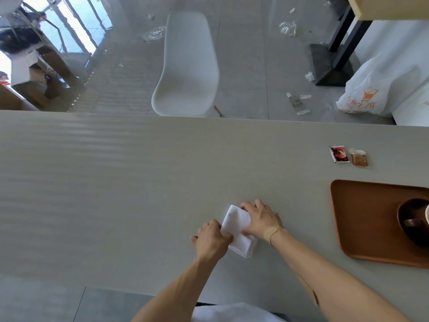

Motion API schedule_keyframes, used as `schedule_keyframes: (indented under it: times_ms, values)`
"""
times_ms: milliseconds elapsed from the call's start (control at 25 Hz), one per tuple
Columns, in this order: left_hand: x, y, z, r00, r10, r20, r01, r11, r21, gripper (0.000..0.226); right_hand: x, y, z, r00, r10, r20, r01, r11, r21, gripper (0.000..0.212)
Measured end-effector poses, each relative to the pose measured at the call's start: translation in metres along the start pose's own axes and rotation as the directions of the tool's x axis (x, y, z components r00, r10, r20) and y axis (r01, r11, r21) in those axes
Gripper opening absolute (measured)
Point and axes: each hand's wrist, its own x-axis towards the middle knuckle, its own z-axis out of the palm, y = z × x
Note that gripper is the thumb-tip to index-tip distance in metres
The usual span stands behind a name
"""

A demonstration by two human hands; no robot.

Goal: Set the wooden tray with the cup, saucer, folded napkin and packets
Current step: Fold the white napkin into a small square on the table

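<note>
A white folded napkin (236,228) lies on the pale table near its front edge. My left hand (212,238) grips its left edge, and my right hand (261,219) presses on its right side with fingers curled over the top corner. At the right edge of the view sits the wooden tray (362,219), bearing a dark brown saucer (411,219); the cup (426,213) shows only as a pale sliver cut off by the frame. Two packets lie beyond the tray: a red-and-black packet (339,154) and a brown packet (359,158).
A white chair (188,63) stands on the floor past the table's far edge (209,117). A white plastic bag (376,89), a black table base (329,63) and scattered wrappers lie on the floor. Cardboard boxes (34,75) stand at the far left.
</note>
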Motion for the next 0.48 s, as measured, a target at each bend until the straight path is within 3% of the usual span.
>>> schedule_keyframes:
  times_ms: [200, 360, 480]
  values:
    - [0.0, -0.006, -0.006, 0.985, 0.171, 0.035, -0.169, 0.984, -0.052, 0.023, -0.018, 0.015, 0.007, 0.999, 0.044, -0.002, -0.041, 0.952, 0.304, 0.051]
    - [-0.008, -0.007, -0.013, 0.94, 0.338, 0.046, -0.322, 0.924, -0.207, 0.017, -0.047, 0.022, 0.011, 0.997, 0.08, -0.019, -0.051, 0.779, 0.625, 0.046]
    - [-0.013, -0.01, -0.019, 0.914, 0.402, 0.05, -0.359, 0.862, -0.357, 0.016, -0.075, 0.021, 0.014, 0.996, 0.076, -0.04, -0.017, 0.63, 0.777, 0.026]
